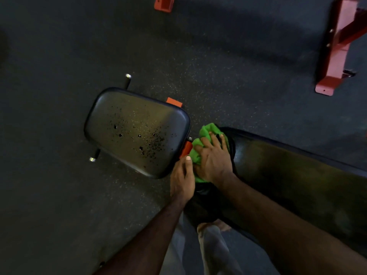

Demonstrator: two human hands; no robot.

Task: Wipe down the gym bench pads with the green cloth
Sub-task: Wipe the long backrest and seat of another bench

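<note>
Centrally, a bright green cloth [200, 147], bunched into soft folds, lies on the end of the long black back pad [288, 165], beside the speckled seat pad [137, 130]. Right hand [213, 157] presses it with spread fingers. Left hand [181, 179], fingers straight, touches the cloth's edge, close beside the right.

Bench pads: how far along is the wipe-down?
Done: nothing clearly finished. In hand: right hand presses the green cloth on the long back pad's near end; left hand rests beside it. Left: seat pad still speckled with droplets, plus most of the back pad.
</note>
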